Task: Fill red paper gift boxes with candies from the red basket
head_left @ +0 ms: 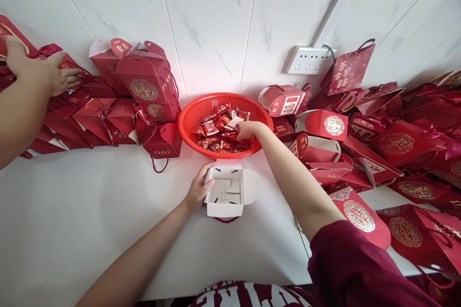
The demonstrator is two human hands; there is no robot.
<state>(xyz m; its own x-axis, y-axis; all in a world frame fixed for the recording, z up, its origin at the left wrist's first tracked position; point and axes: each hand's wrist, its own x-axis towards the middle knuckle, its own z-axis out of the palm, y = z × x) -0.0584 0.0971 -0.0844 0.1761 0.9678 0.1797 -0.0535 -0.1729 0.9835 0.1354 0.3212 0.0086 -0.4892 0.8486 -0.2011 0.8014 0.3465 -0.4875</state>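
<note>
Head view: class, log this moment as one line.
left hand: holds open box | right hand: in red basket, on candies

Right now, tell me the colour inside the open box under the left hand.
White, in the head view: small open cardboard box.

One head-worn camera peers steeply down and forward from close above the white matte surface (72, 220), facing the white glossy tiled wall (212, 24), with the round red plastic mesh basket (190, 115) dead centre, near the lens.

White table (72, 230) bears red basket (196, 110), open box (225, 192), gift boxes (320, 148)
</note>
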